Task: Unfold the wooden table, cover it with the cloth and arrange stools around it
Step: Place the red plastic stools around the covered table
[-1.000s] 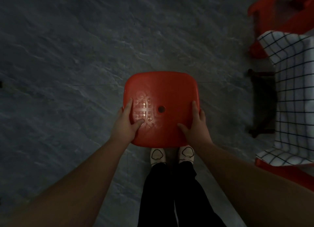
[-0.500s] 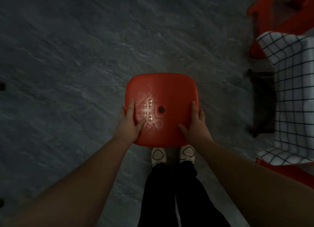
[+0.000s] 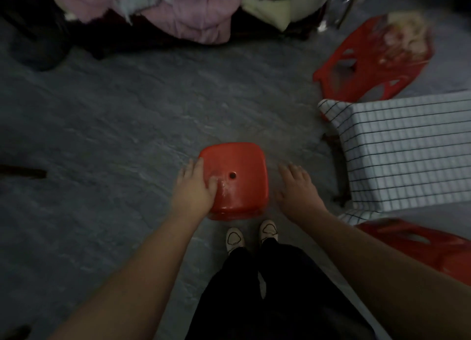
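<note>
**A:** Head view: where's the red stool (image 3: 237, 171)?
**B:** Upright on the grey floor (image 3: 114, 136), just ahead of the shoes (image 3: 235, 239), left of the draped checked cloth (image 3: 407, 148).
**A:** And the hands?
**B:** The left hand (image 3: 195, 187) rests on its left edge, fingers straight, thumb on the seat. The right hand (image 3: 297, 187) hovers just beside its right edge, fingers spread, holding nothing.

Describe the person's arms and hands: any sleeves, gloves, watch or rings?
Both forearms are bare to the frame edge, no sleeve in view. The left hand and right hand wear no gloves; no watch or ring shows, though the picture is dim and blurred. Below are black trousers and pale shoes.
</note>
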Demonstrator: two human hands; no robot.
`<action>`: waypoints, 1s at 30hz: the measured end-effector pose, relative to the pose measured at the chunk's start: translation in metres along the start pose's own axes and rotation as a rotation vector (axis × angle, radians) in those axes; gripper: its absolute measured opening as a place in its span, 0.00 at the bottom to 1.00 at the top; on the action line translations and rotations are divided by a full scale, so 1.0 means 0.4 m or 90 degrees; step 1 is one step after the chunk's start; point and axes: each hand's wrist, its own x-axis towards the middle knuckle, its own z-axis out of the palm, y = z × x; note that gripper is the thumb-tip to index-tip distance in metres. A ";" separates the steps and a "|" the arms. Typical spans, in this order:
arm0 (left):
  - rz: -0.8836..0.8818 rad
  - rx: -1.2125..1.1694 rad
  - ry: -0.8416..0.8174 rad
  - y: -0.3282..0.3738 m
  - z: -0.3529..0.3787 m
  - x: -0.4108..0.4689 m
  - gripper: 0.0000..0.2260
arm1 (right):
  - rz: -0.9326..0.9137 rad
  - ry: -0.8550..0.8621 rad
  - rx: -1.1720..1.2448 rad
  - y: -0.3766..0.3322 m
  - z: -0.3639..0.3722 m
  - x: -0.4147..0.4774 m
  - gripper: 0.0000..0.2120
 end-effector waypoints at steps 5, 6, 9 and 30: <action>0.119 0.076 0.022 0.155 -0.149 -0.154 0.32 | 0.019 0.100 -0.014 -0.015 -0.114 -0.237 0.32; 0.135 0.080 0.008 0.183 -0.161 -0.176 0.32 | 0.026 0.119 -0.011 -0.007 -0.123 -0.274 0.32; 0.202 0.098 -0.052 0.261 -0.161 -0.218 0.33 | 0.077 0.149 0.016 0.027 -0.144 -0.364 0.34; 0.677 0.209 -0.161 1.041 0.232 -0.792 0.33 | 0.435 0.466 0.190 0.701 -0.107 -1.156 0.33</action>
